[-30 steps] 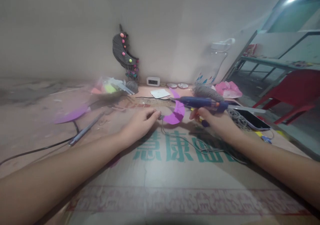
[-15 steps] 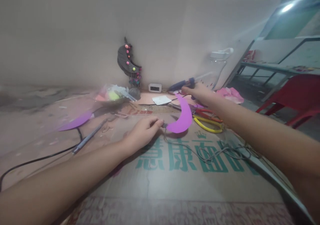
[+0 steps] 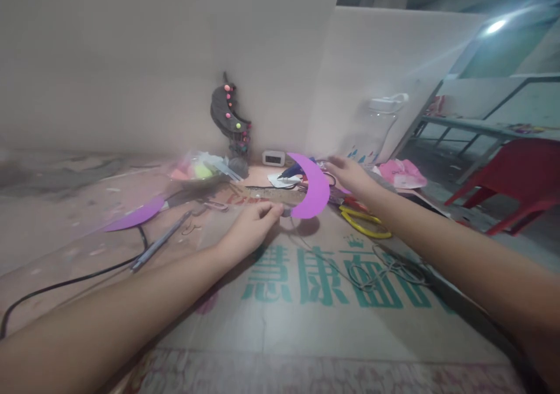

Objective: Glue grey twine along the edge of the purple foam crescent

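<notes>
My left hand point(image 3: 256, 225) pinches the lower end of a purple crescent point(image 3: 318, 190), where a grey strand hangs down. The crescent stands raised over the cardboard point(image 3: 262, 330). Behind it, a blue glue gun point(image 3: 293, 171) points left, its nozzle over a small white paper point(image 3: 275, 180). My right hand point(image 3: 347, 172) is at the right of the crescent, by the glue gun's rear end; its fingers look closed, but the crescent hides part of the gun, and whether they grip it cannot be made out.
Yellow-handled scissors point(image 3: 365, 222) and a tangled grey cord point(image 3: 371, 271) lie at the right. A plastic bottle point(image 3: 376, 129), a white clock point(image 3: 273, 158) and a grey crescent ornament point(image 3: 225, 111) stand behind. A bowl point(image 3: 196, 172) and pens point(image 3: 160, 242) are at the left.
The glue gun has come down and left, its nozzle now over the white paper. My right hand has lowered slightly. The purple crescent has risen and turned, its top no longer near my right fingers.
</notes>
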`<state>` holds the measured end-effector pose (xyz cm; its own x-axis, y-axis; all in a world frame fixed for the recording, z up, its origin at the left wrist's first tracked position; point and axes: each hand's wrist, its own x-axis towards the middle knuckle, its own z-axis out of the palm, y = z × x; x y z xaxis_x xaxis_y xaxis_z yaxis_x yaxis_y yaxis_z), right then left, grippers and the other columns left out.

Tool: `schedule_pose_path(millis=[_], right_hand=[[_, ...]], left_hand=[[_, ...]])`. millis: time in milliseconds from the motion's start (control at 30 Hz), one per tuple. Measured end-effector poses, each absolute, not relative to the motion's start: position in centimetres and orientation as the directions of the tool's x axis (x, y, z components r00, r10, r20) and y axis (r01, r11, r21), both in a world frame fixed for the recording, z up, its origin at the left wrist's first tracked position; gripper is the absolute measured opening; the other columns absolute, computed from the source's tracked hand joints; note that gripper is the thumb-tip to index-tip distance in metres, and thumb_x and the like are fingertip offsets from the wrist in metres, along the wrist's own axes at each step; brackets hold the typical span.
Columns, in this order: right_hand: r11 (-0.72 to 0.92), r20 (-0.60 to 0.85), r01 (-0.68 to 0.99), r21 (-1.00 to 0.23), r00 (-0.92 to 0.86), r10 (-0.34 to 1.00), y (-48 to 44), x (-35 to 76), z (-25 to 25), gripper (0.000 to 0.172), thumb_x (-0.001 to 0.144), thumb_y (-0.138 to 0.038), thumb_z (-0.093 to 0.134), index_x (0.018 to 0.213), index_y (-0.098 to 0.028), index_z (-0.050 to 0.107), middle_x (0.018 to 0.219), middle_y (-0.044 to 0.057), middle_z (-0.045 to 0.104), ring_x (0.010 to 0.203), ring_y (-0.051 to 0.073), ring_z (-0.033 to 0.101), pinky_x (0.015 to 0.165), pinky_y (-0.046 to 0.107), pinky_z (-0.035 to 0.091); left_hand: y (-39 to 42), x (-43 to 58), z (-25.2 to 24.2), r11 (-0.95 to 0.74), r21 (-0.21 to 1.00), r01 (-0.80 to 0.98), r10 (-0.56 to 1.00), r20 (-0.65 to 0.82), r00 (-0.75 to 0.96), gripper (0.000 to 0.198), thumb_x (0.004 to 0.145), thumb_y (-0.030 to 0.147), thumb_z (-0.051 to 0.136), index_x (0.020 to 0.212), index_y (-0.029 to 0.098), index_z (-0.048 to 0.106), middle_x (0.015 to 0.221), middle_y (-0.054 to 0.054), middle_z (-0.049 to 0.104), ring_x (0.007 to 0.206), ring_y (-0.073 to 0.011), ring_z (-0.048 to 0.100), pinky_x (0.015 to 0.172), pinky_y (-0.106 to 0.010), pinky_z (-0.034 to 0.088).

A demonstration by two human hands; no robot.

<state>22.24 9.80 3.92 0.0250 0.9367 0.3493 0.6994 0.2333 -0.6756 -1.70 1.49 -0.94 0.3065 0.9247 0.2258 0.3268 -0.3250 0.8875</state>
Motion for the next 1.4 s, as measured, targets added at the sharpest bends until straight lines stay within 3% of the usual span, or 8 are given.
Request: schedule_pose_path(millis=[167,400,500,633,767,1100,1300,1400], right_hand=[[0.236,0.282,0.48,-0.845,0.026,0.959,4.0,22.7,3.2,0.039,0.087,-0.048,0.05,0.097,-0.014,0.068,0.109,0.012,0.069,0.103,0.023,0.062,0.093,0.037,0.044],[0.289,0.064,0.569,-0.77,-0.382,0.922,-1.3,18.6,1.3,0.028,0.083,-0.039,0.058,0.095,-0.017,0.069,0.091,0.006,0.072,0.083,0.018,0.065,0.076,0.03,0.048],[0.489,0.121,0.669,-0.56,-0.518,0.847,-2.3,17.0,1.0,0.014,0.083,-0.029,0.059,0.086,-0.019,0.069,0.08,0.001,0.07,0.072,0.014,0.061,0.065,0.025,0.043],[0.741,0.178,0.664,-0.105,-0.72,0.67,-3.2,15.8,1.4,0.022,0.09,-0.022,0.049,0.074,-0.017,0.063,0.063,0.001,0.063,0.055,0.011,0.051,0.053,0.026,0.029],[0.786,0.316,0.598,0.157,-0.785,0.533,-3.4,15.9,3.0,0.028,0.094,-0.026,0.039,0.086,-0.014,0.063,0.06,0.002,0.06,0.052,0.012,0.046,0.051,0.028,0.024],[0.579,0.461,0.797,-0.171,-0.454,0.762,0.3,19.6,4.4,0.025,0.09,-0.035,0.05,0.078,-0.018,0.064,0.061,0.0,0.058,0.06,0.012,0.048,0.061,0.025,0.032],[0.595,0.416,0.791,-0.14,-0.498,0.761,1.1,20.5,4.8,0.025,0.085,-0.033,0.055,0.104,-0.019,0.065,0.097,0.008,0.063,0.082,0.019,0.055,0.071,0.029,0.038],[0.596,0.426,0.789,-0.149,-0.493,0.759,0.0,20.0,5.9,0.028,0.087,-0.035,0.054,0.108,-0.019,0.064,0.096,0.008,0.063,0.08,0.019,0.055,0.07,0.03,0.039]], left_hand=[[1.7,-1.7,-0.9,-0.246,0.941,0.234,0.952,0.189,0.24,0.039,0.085,0.051,0.048,0.066,0.016,0.051,0.058,0.004,0.045,0.051,-0.0097,0.04,0.048,-0.021,0.03],[1.4,-1.7,-0.5,-0.232,0.945,0.232,0.961,0.185,0.207,0.041,0.083,0.052,0.052,0.065,0.015,0.055,0.06,0.002,0.048,0.053,-0.0102,0.044,0.051,-0.021,0.035],[1.5,-1.8,-0.6,-0.248,0.933,0.26,0.961,0.203,0.187,0.041,0.083,0.052,0.051,0.067,0.015,0.057,0.06,0.002,0.051,0.055,-0.011,0.045,0.052,-0.022,0.035],[1.5,-1.7,-0.8,-0.284,0.908,0.309,0.953,0.23,0.199,0.041,0.085,0.05,0.049,0.064,0.015,0.055,0.06,0.001,0.053,0.057,-0.0119,0.048,0.053,-0.023,0.035],[1.1,-1.5,-0.7,-0.345,0.847,0.404,0.929,0.247,0.275,0.036,0.085,0.043,0.049,0.061,0.015,0.052,0.056,0.003,0.05,0.056,-0.0118,0.047,0.052,-0.022,0.033],[0.4,-1.5,-0.7,-0.445,0.744,0.498,0.846,0.167,0.506,0.038,0.089,0.045,0.042,0.07,0.016,0.06,0.065,0.001,0.058,0.061,-0.0132,0.05,0.056,-0.025,0.033],[0.4,-1.5,-0.5,-0.421,0.758,0.499,0.865,0.17,0.471,0.04,0.088,0.047,0.042,0.07,0.017,0.062,0.07,-0.001,0.063,0.065,-0.0154,0.055,0.06,-0.027,0.036],[0.3,-1.5,-0.5,-0.408,0.786,0.464,0.866,0.172,0.47,0.039,0.088,0.047,0.042,0.072,0.017,0.062,0.07,-0.002,0.065,0.064,-0.0159,0.055,0.06,-0.027,0.037]])
